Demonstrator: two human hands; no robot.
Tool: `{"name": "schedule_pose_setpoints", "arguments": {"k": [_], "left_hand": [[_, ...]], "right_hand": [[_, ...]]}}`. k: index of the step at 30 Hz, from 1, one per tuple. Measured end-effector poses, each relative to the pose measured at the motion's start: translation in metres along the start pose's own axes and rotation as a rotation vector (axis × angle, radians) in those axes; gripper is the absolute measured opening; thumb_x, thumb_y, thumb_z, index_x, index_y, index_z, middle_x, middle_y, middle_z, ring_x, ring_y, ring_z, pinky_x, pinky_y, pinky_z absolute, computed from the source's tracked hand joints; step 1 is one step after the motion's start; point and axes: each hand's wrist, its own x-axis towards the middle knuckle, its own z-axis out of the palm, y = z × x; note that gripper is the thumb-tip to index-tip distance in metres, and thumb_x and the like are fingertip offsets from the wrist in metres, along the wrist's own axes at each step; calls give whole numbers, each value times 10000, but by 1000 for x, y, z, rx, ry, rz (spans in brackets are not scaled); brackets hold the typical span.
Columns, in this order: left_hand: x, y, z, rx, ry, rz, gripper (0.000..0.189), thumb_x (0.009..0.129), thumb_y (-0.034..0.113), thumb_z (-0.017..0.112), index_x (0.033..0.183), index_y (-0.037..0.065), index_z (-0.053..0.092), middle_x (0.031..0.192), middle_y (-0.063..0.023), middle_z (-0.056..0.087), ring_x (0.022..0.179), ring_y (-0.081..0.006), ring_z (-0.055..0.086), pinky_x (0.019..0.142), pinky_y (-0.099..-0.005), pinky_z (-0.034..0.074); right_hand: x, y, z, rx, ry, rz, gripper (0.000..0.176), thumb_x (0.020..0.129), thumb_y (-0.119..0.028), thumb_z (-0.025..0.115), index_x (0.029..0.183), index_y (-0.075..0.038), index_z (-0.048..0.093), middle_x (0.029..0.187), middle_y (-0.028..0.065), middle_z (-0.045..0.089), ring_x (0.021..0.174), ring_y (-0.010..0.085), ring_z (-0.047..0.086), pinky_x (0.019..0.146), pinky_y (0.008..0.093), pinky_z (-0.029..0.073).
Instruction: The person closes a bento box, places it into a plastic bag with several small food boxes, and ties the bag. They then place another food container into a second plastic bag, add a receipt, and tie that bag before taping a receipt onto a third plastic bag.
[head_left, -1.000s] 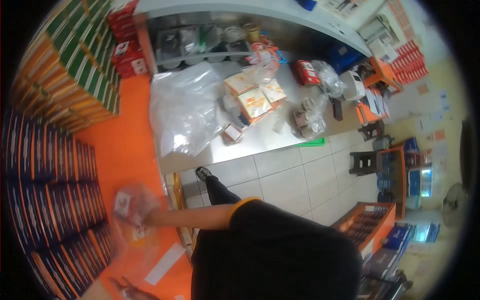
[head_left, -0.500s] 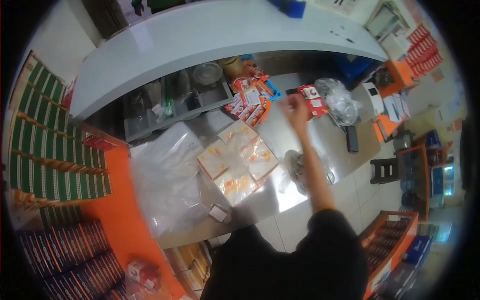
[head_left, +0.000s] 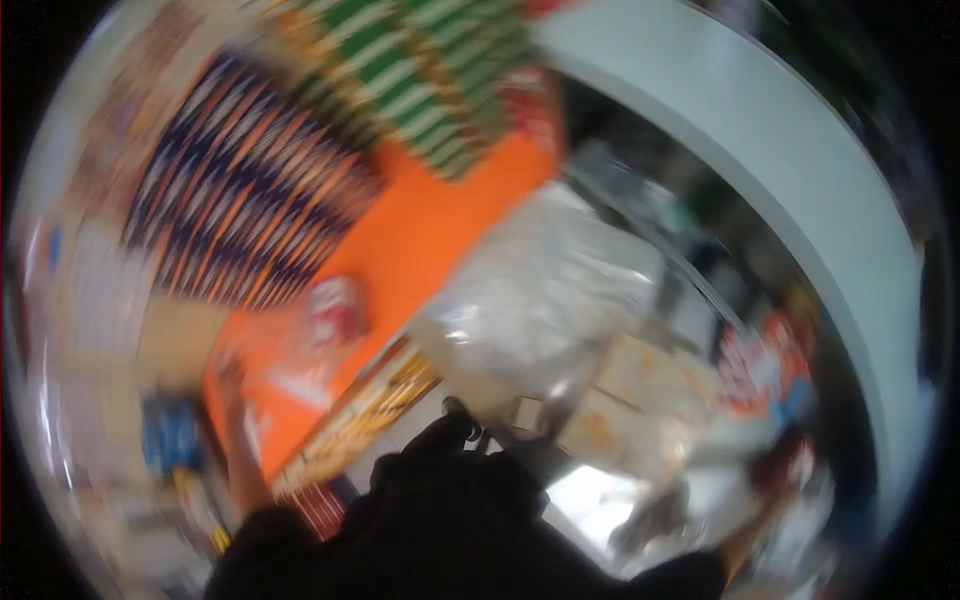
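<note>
The whole view is smeared by motion. My left hand is at the lower left, by the edge of the orange counter; its fingers are too blurred to read. A clear plastic bag with a red and white pack lies to its right on the orange surface. At the lower right, my right hand is beside a dark red shape; whether it grips this is unclear. Pale boxes with orange print lie on the metal counter, next to a large sheet of clear plastic.
Rows of dark blue and orange packs and green packs stand at the upper left. A pale raised ledge curves along the right. Red and white packets lie beneath it. Blue items are at the far left.
The view has swung left and tilted, bringing the orange counter to the middle. My left hand has come into view. My right hand now appears at the lower right, beside a dark red shape.
</note>
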Motion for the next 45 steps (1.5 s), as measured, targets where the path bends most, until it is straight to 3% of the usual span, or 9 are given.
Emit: {"name": "schedule_pose_setpoints", "arguments": {"k": [4, 16, 21, 23, 25, 28, 35, 41, 45], "left_hand": [[-26, 99, 68, 111, 307, -116, 366, 937, 247, 522, 1271, 100, 548, 1249, -65, 573, 954, -151, 598, 760, -304, 495], [26, 106, 30, -102, 62, 25, 498, 771, -57, 505, 1263, 10, 546, 1268, -106, 571, 1243, -213, 480, 1010, -324, 393], [19, 69, 12, -301, -76, 38, 616, 802, -44, 478, 1402, 64, 390, 1304, -80, 544, 962, -124, 588, 632, -229, 501], [-3, 60, 14, -467, -111, -2, 665, 824, -42, 468, 1454, 79, 293, 1368, -97, 483, 856, -111, 603, 553, -218, 486], [-18, 51, 9, -562, -90, 33, 684, 835, -43, 464, 1472, 88, 252, 1417, -118, 433, 819, -113, 610, 552, -221, 484], [-35, 52, -7, -767, -82, -51, 724, 837, -57, 458, 1492, 88, 186, 1509, -142, 287, 914, -126, 591, 559, -226, 490], [-46, 3, 17, -864, 98, -20, 796, 826, -57, 470, 1512, 105, 101, 1468, -159, 309, 842, -188, 606, 680, -279, 504], [-36, 3, -18, -769, -219, 144, 825, 850, -77, 419, 1497, 87, -65, 1477, -214, 259, 1030, -286, 584, 703, -299, 548], [-58, 9, -19, -1151, -275, 47, 829, 871, -68, 396, 1477, 92, -145, 1474, -252, 231, 1028, -309, 606, 660, -291, 583]], "right_hand": [[9, -14, -21, 22, 266, -7, 1020, 651, -697, 680, 1370, -39, 379, 1376, 245, 392, 1250, 359, 433, 1011, 486, 379], [-341, -199, -256, 727, 649, -534, 945, 684, -583, 742, 1352, -37, 358, 1338, 217, 410, 1207, 345, 460, 1028, 479, 364], [-597, -387, -264, 713, 565, -1051, 844, 733, -167, 780, 1390, -41, 264, 1290, 196, 443, 1184, 325, 453, 990, 422, 428], [-679, -439, -199, 1073, 150, -938, 753, 735, -33, 690, 1376, -14, 296, 1260, 202, 460, 1159, 323, 475, 924, 453, 484], [-743, -492, -156, 1243, -1469, -910, 699, 632, 98, 659, 1270, -45, 411, 1117, 116, 554, 884, 218, 599, 668, 341, 555], [-833, -559, -123, 1184, -1704, -989, 794, 641, 29, 746, 1342, -39, 379, 1242, 118, 481, 1029, 184, 534, 818, 324, 503], [-851, -588, -100, 368, -413, -2036, 893, 609, -170, 848, 1381, -82, 407, 1294, 137, 462, 1242, 285, 408, 1039, 416, 346], [-810, -609, -57, 266, -1066, -1845, 537, 770, -372, 689, 1167, -37, 556, 1028, 110, 567, 963, 248, 545, 846, 345, 453], [-792, -612, -49, 261, -577, -1886, 532, 773, -378, 684, 1168, -45, 556, 1041, 108, 563, 979, 252, 536, 854, 358, 448]]}}
